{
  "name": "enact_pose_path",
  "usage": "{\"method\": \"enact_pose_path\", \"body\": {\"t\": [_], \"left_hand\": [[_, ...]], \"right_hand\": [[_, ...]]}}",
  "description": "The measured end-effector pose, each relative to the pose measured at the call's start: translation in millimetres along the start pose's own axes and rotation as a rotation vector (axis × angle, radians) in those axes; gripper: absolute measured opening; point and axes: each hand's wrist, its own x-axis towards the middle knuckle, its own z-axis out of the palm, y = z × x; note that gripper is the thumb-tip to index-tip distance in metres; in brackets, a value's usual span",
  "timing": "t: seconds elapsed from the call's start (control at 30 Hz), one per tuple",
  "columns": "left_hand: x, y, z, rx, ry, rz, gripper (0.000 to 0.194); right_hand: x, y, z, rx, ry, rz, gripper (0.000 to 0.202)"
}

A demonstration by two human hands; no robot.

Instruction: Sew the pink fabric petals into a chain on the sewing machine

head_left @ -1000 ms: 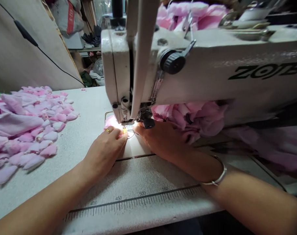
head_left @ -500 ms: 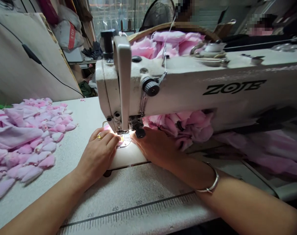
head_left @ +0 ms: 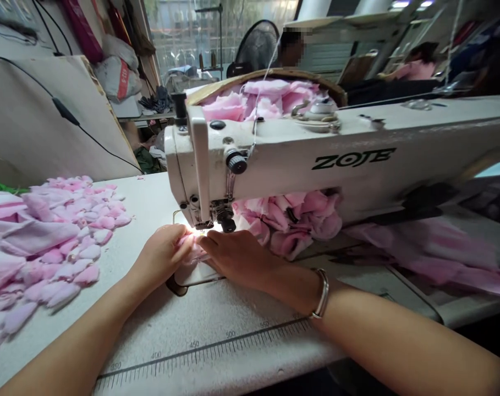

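Note:
Under the lit needle area of a white sewing machine (head_left: 274, 165), a small pink fabric piece (head_left: 197, 254) lies between my hands. Its left edge is pinched by the thumb and fingers of my left hand (head_left: 163, 252), just left of the presser foot. My right hand (head_left: 243, 257), with a bangle at the wrist, has its fingers curled at the fabric's right side, in front of the needle. Those fingers partly cover the piece and the needle plate. Behind my right hand, a bunched heap of pink fabric (head_left: 289, 220) sits beneath the machine arm.
Many small pink and white fabric pieces (head_left: 68, 247) are spread on the table's left. More pink cloth (head_left: 431, 253) lies at the right. A ruler strip (head_left: 208, 342) runs along the front edge. Behind the machine stand a basket (head_left: 340, 96) of pink fabric and a fan (head_left: 258, 44); two people are farther back.
My right hand has moved left, closer to my left hand. The pink piece now shows more in front of the needle, and my left hand has turned slightly. The camera view has shifted.

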Motion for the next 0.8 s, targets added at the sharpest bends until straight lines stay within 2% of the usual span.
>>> {"method": "enact_pose_path", "body": {"t": [0.17,0.3,0.4,0.53,0.63,0.73,0.8], "left_hand": [[-2.6,-0.6,-7.6,-0.105,-0.074,0.027,0.027],[-5.5,-5.0,-8.9,-0.089,-0.126,0.084,0.024],[-5.2,-8.4,-2.7,0.067,-0.058,0.134,0.020],[-1.8,-9.9,2.1,0.315,0.072,0.227,0.005],[-0.7,-8.3,-1.7,0.414,0.108,0.332,0.013],[-1.6,-7.9,-5.0,0.542,0.121,0.464,0.014],[-2.2,-9.9,-4.0,0.512,0.106,0.429,0.016]], "right_hand": [[9.1,-2.2,1.7,0.027,-0.017,0.030,0.018],[7.5,3.0,4.0,0.083,-0.005,0.089,0.017],[6.1,4.9,6.3,0.123,0.016,0.143,0.017],[5.3,3.5,5.4,0.187,0.014,0.158,0.016],[4.0,2.8,4.5,0.269,-0.018,0.108,0.019],[2.5,2.0,4.6,0.304,-0.031,0.078,0.024],[2.4,0.5,3.4,0.289,-0.035,0.103,0.022]]}}
